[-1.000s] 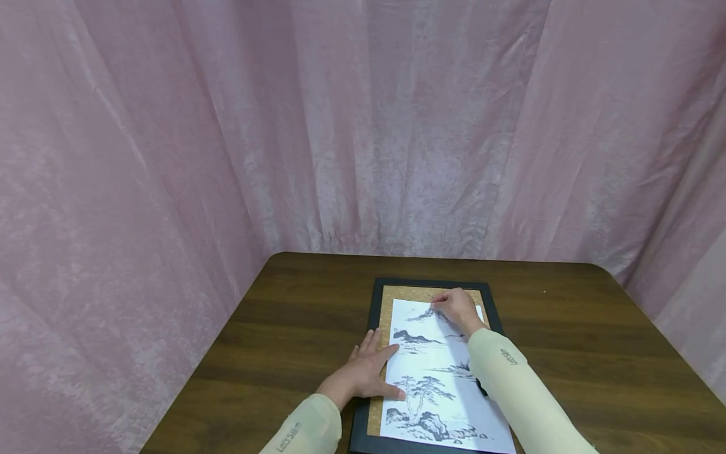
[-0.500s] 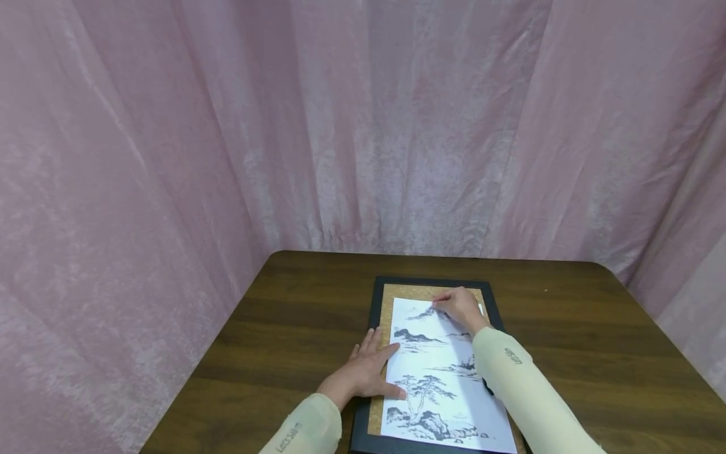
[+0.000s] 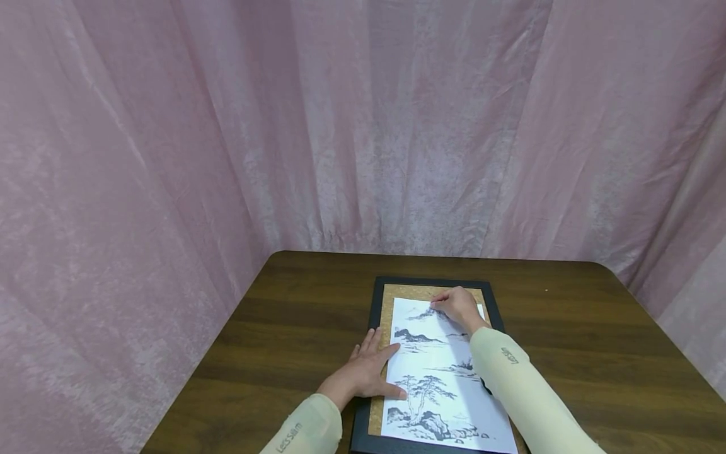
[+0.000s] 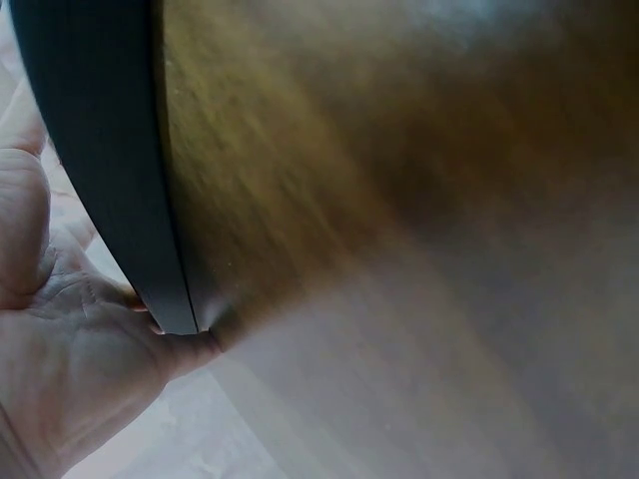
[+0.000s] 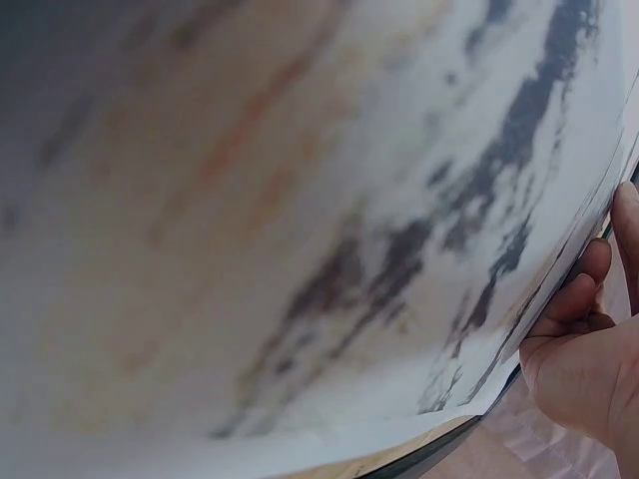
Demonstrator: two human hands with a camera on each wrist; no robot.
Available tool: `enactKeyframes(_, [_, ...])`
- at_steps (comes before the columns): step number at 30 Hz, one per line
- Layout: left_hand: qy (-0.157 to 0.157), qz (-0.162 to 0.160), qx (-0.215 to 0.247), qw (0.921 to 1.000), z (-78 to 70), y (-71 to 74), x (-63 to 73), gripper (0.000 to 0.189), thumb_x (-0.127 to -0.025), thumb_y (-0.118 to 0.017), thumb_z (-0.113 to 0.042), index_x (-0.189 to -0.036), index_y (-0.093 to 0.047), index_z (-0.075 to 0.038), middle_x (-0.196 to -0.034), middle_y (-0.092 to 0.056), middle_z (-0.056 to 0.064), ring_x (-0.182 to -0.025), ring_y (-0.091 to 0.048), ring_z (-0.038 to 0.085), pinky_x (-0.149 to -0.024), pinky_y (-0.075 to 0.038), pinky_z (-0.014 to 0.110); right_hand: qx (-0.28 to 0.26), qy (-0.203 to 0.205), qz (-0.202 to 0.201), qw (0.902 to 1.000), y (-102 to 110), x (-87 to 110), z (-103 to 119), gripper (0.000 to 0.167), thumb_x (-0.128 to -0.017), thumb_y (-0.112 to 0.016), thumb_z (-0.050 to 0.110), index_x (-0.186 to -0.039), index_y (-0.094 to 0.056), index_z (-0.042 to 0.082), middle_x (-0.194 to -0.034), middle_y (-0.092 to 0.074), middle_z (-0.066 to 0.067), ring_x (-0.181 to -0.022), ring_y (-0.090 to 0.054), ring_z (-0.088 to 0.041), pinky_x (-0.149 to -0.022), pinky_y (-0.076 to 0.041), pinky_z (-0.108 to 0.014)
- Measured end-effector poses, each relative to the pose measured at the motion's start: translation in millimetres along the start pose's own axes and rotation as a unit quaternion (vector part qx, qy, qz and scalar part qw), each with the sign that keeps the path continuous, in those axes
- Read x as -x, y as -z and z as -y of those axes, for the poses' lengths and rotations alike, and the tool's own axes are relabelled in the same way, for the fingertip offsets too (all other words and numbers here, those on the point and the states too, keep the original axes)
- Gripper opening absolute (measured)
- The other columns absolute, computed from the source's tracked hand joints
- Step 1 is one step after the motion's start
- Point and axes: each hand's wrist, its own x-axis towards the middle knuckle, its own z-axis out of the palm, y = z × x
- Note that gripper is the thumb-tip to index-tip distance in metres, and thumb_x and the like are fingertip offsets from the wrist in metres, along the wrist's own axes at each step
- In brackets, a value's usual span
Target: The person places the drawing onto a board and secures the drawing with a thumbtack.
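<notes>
A white sheet of paper printed with an ink landscape of trees, rocks and mountains lies on a cork board with a black frame. My left hand lies spread over the board's left side, its thumb and forefinger on the sheet. In the left wrist view, the palm is beside the dark frame edge. At the sheet's top edge my right hand pinches with thumb and fingertips; anything small between them is hidden. The right wrist view shows curled fingers along the paper's edge.
The framed board lies on a brown wooden table with rounded far corners. Pink curtains hang around it. A small dark thing shows beside the right sleeve, and a white speck is on the table.
My right forearm has shifted slightly while its fingertips stay at the sheet's top edge. The left hand, the sheet and the board look the same.
</notes>
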Motion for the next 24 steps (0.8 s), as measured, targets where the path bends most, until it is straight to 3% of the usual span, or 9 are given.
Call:
enactKeyframes(14, [-0.005, 0.002, 0.003, 1.0000, 2.5, -0.4, -1.1, 0.098, -0.074, -0.078, -0.063, -0.155, -0.037, -0.027, -0.166, -0.001, 0.012, -0.151, 0.006, 0.030, -0.117, -0.009, 0.059, 0.008, -0.008, -0.016, 0.9998, -3.7, 0.7, 3.6, 0.011, -0.091, -0.073, 0.016, -0.096, -0.080, 0.010, -0.108, -0.072, -0.010, -0.110, -0.059, -0.033, -0.100, -0.041, -0.053])
enactKeyframes(24, [-0.003, 0.002, 0.000, 1.0000, 3.2, -0.9, -2.2, 0.098, -0.074, -0.077, -0.064, -0.155, -0.036, -0.028, -0.166, 0.000, 0.012, -0.151, 0.006, 0.030, -0.117, -0.009, 0.059, -0.009, 0.000, -0.006, 0.9999, -1.7, 2.8, -0.2, 0.014, -0.091, -0.073, 0.018, -0.100, -0.080, 0.010, -0.112, -0.071, -0.011, -0.113, -0.059, -0.033, -0.101, -0.041, -0.053])
